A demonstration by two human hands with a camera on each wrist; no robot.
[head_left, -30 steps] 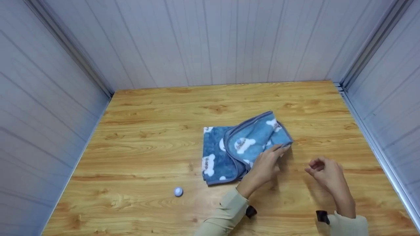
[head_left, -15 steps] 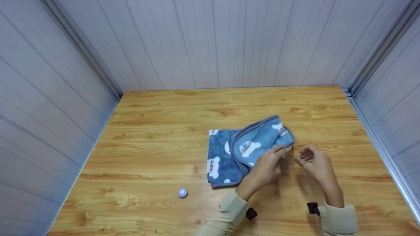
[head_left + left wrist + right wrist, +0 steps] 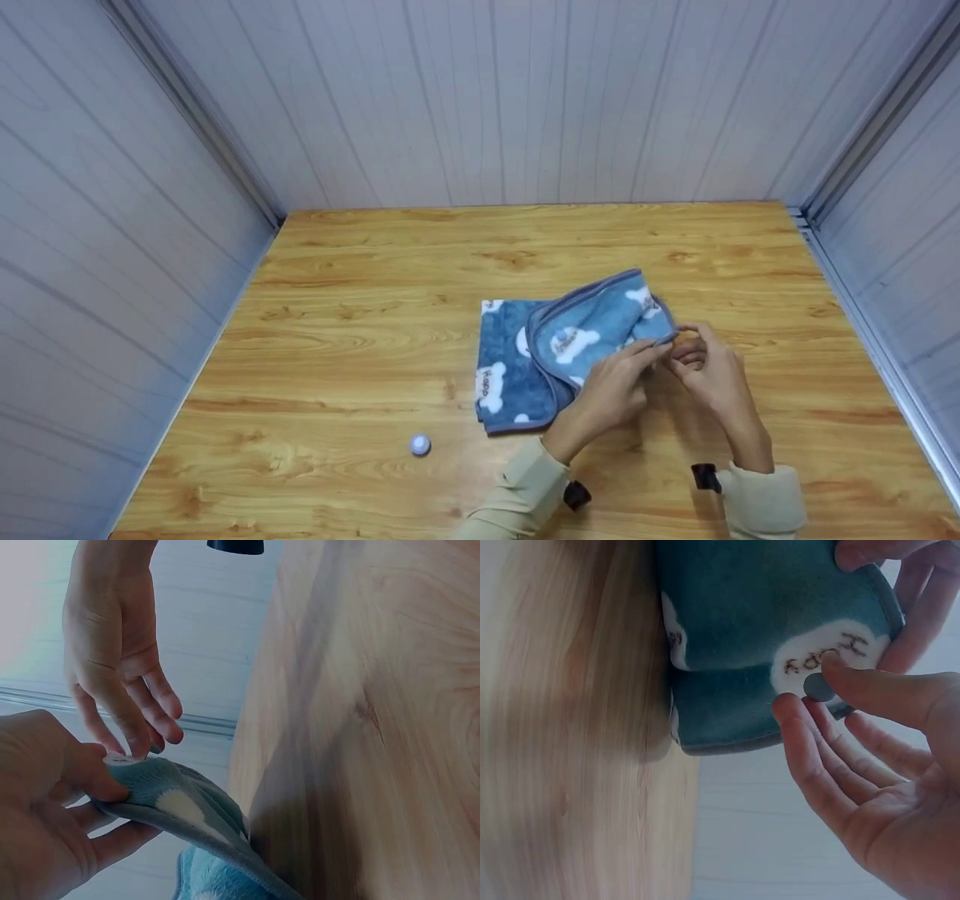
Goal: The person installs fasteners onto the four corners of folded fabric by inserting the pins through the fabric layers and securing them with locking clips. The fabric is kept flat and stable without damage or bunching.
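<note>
A folded blue fleece blanket [image 3: 504, 346] with white bone prints and grey-blue binding lies on the wooden table, its right part folded over and lifted at the corner. My left hand [image 3: 613, 384] grips that raised edge, thumb on one side and fingers on the other in the left wrist view. At the same corner my right hand [image 3: 712, 375] pinches a small pin with a round grey head [image 3: 820, 687] between thumb and fingers, right against a white "Happy" print. The pin's shaft is hidden now. A second small bluish round piece [image 3: 560, 334] shows on the blanket's upper layer.
A small lavender round cap [image 3: 420, 445] sits on the wooden table [image 3: 337, 360] left of the blanket. Pale panelled walls [image 3: 450, 105] enclose the table at the back and both sides.
My right hand has moved left and up to the blanket's corner with the pin, whose thin shaft showed half a second ago. My left hand keeps its grip; the view has shifted slightly.
</note>
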